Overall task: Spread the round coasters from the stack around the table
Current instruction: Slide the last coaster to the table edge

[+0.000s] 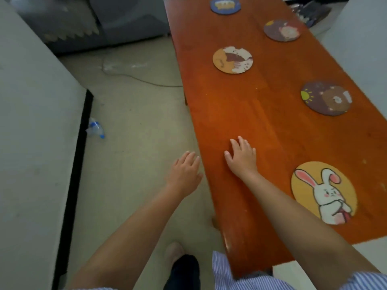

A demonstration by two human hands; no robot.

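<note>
A crushed plastic bottle (95, 128) lies on the floor (136, 126) at the far left, by a pale block with a dark edge. The left hand (184, 172) hangs palm down over the floor just beside the bench (251, 122), fingers (189, 156) loosely spread and holding nothing. The right hand (243, 156) lies flat on the orange wood near its left edge, fingers splayed wide, empty. Five round coasters are set apart along the bench: the blue coaster (225, 5) at the far end, the orange-and-white coaster (232, 60) nearer, the pink-figure coaster (281, 30) further right, the rabbit coaster (323, 192) closest to the person, and the bear coaster (326, 98) near the right edge
</note>
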